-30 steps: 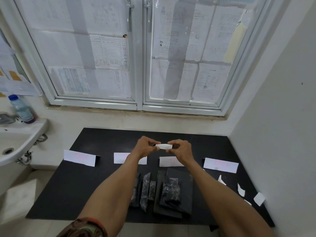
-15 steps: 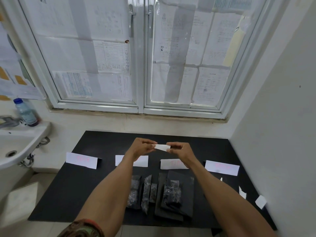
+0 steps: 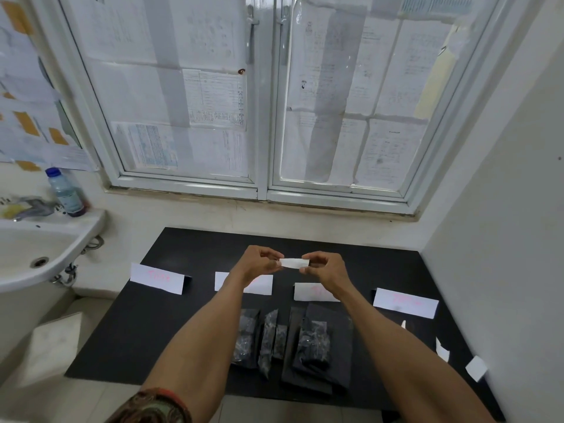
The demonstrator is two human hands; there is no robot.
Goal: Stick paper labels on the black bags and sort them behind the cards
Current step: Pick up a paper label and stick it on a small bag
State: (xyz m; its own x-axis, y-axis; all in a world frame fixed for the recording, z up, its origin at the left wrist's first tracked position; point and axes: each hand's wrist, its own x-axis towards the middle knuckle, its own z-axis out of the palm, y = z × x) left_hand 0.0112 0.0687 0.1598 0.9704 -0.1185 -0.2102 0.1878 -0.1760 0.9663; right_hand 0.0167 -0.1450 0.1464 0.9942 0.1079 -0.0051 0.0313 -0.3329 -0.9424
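The left hand (image 3: 258, 264) and the right hand (image 3: 325, 270) are holding a small white paper label (image 3: 293, 263) stretched between them in the air above the black table (image 3: 137, 331). Each hand is pinching one short end between thumb and fingertips, so both ends of the strip are lying hidden under the fingers. The black bags (image 3: 314, 343) are lying clustered at the near middle of the table between the forearms. Their edges are blending into the dark top, so how many there are cannot be told. Four white cards (image 3: 157, 277) are standing in a row farther back, and their pink writing is showing too faintly to read. The wrists are covering parts of the two middle cards. A few loose white slips (image 3: 475, 367) are lying by the table's right edge.
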